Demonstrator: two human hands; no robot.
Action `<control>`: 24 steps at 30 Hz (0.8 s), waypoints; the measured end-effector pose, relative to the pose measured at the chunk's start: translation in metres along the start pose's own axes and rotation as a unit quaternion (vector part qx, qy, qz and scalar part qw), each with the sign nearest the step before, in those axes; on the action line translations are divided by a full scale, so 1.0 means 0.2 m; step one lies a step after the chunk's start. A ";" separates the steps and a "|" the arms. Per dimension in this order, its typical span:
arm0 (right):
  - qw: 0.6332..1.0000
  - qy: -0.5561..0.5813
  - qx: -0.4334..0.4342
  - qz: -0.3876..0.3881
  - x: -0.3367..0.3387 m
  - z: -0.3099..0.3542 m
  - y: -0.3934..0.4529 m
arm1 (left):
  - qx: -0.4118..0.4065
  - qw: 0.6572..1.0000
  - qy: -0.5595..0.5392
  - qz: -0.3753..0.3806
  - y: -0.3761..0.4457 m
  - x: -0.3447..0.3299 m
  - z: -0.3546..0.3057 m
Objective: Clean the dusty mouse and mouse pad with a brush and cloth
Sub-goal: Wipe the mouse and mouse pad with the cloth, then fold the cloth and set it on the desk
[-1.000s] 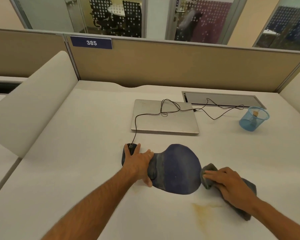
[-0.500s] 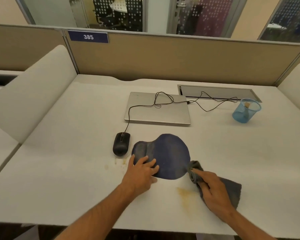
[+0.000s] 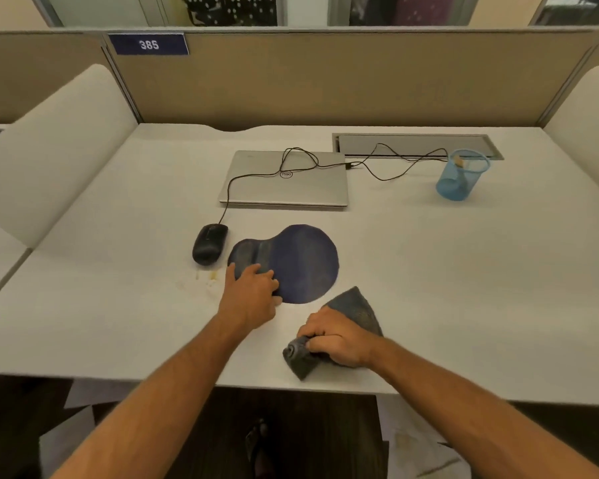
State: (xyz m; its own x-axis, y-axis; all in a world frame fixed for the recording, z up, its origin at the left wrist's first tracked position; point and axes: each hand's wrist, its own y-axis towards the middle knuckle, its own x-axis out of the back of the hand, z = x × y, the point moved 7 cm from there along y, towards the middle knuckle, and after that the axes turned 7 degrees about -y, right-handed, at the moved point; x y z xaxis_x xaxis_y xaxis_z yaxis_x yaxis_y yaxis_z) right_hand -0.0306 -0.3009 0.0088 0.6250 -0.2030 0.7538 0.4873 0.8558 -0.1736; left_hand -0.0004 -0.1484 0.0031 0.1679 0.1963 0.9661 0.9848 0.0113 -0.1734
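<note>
Left hand (image 3: 253,292) pressing flat on near-left edge of dark blue rounded mouse pad (image 3: 301,262) mid-worktop, right hand (image 3: 336,338) gripping bunched grey cloth (image 3: 355,307) just near-right, black corded mouse (image 3: 210,243) just left of pad

Shut laptop (image 3: 284,181), blue mesh cup (image 3: 461,176), desk w/ stains (image 3: 118,305)

A black mouse (image 3: 209,243), dark blue pad (image 3: 298,262), grey cloth (image 3: 355,307), silver laptop (image 3: 286,183) and light blue mesh cup (image 3: 459,179) are sitting on a white desk (image 3: 464,288).

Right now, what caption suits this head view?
Left hand steadies the mouse pad; right hand grips a cloth beside it.
</note>
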 end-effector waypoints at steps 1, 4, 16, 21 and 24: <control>1.000 -0.005 0.009 0.007 0.00 0.00 -0.05 | 0.003 1.000 -0.015 -0.017 -0.02 -0.01 -0.03; 1.000 0.000 0.028 0.009 0.00 0.00 -0.25 | -0.024 0.997 -0.057 -0.037 -0.07 -0.08 -0.17; 0.974 0.085 -0.208 -0.013 -0.08 -0.48 -1.42 | -0.123 0.989 -0.055 -0.066 -0.10 -0.34 -0.72; 0.912 0.258 -0.310 -0.070 -0.06 -0.59 -1.62 | -0.135 0.979 -0.110 -0.101 -0.11 -0.33 -0.73; 0.842 0.378 -0.354 -0.152 -0.05 -0.66 -1.72 | -0.144 0.973 -0.141 -0.111 -0.12 -0.30 -0.74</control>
State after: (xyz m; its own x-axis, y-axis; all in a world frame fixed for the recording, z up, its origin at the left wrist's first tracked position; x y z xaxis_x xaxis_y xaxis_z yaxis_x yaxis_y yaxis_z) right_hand -0.1237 -0.6563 -0.0220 0.4845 -0.8351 0.2604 0.7693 0.2650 -0.5813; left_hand -0.0278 -0.3066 -0.0222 -0.0286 0.4826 0.8754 0.9740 -0.1836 0.1330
